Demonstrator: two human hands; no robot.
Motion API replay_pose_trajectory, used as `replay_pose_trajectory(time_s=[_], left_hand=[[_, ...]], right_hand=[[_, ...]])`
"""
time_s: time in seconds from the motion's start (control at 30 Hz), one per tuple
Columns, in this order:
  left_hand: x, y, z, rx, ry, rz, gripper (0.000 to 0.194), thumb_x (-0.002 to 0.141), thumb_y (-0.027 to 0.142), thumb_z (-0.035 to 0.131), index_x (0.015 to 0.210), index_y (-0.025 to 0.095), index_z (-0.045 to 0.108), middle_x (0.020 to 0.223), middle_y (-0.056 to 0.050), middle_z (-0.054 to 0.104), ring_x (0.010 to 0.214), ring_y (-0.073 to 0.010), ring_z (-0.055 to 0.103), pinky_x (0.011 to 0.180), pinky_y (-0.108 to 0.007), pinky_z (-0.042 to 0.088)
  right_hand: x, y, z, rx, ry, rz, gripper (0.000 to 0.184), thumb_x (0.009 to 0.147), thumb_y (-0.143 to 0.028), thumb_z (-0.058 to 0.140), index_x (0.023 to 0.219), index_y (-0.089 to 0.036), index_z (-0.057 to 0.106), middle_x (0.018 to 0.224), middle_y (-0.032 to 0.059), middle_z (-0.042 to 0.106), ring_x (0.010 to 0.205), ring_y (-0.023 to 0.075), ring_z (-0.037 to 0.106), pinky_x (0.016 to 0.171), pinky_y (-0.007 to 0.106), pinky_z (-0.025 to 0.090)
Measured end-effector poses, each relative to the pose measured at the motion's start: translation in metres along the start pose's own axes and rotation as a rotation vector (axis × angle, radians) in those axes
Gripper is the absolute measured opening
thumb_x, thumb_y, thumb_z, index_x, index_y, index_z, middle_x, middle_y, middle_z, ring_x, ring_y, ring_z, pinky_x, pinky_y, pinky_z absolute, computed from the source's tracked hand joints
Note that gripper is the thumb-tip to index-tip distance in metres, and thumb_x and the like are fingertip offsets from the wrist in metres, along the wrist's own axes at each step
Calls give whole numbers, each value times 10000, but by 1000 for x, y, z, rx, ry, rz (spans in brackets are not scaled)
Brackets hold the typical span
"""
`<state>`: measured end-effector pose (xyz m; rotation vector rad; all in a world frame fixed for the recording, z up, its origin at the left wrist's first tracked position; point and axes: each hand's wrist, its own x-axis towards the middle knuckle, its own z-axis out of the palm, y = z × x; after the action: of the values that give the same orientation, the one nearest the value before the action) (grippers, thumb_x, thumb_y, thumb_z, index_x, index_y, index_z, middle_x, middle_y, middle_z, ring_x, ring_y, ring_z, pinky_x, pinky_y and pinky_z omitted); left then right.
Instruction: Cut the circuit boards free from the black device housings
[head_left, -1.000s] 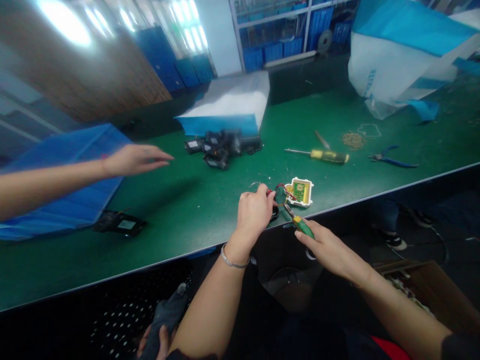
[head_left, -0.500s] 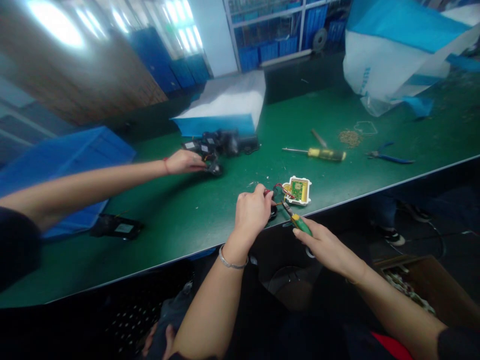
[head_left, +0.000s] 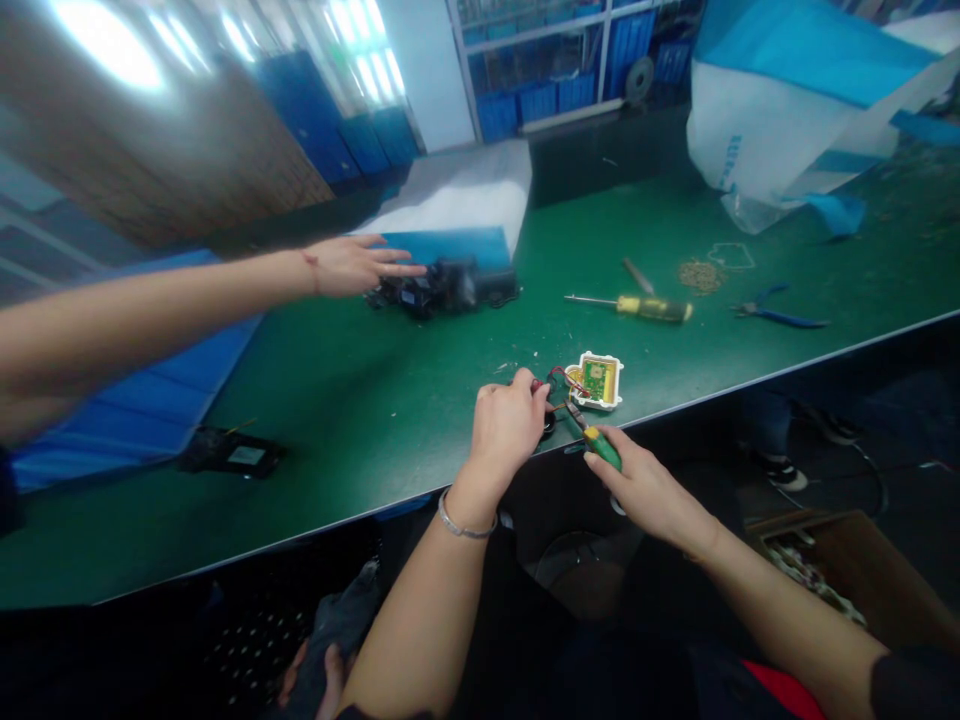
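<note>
well, right hand (head_left: 651, 487) holds pliers (head_left: 603, 447) (green-handled).

Gripping green-and-yellow-handled metal pliers (head_left: 602, 446) in the bare right hand (head_left: 651, 488), lower right of centre, and pinching thin coloured wires (head_left: 560, 371) with the left hand (head_left: 505, 428) (beside a squarish white plastic housing (head_left: 616, 384)).

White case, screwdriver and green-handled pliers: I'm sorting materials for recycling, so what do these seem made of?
White case: looks like hard plastic, fairly matte, from its even color and edge tabs. Screwdriver: gray, metallic-looking shaft, likely steel; smooth-looking yellow-and-dark handle, probably plastic. Green-handled pliers: gray, metallic-looking jaws, likely steel; bright handle could be plastic or rubber.
</note>
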<state>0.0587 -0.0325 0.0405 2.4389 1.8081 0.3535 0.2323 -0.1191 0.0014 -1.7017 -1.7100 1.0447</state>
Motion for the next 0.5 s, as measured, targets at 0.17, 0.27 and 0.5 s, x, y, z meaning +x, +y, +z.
replay_pose_trajectory(time_s=[0.17,0.27,0.5], left_hand=[[0,1,-2,-11,-8,1,227,957,389,395,941,200,521,800,-54,729,860,-214,686,795,-322,435],[0,2,-2,-20,-16,-9,215,958,376,400,946,198,519,784,-41,731,851,-203,686,809,-317,430],[0,2,1,-21,13,-9,217,959,376,398,938,196,517,777,-37,729,813,-212,683,788,-326,423]], right_hand=[[1,5,8,-41,82,-40,405,932,-404,443,1287,-211,453,1035,107,681,940,282,666,833,381,483],[2,10,11,-44,94,-76,416,933,-401,443,1308,-222,438,1084,105,676,982,291,663,848,385,491],[3,22,17,11,118,-114,423,934,-406,450,1317,-225,447,1126,89,666,997,268,658,887,371,484]])
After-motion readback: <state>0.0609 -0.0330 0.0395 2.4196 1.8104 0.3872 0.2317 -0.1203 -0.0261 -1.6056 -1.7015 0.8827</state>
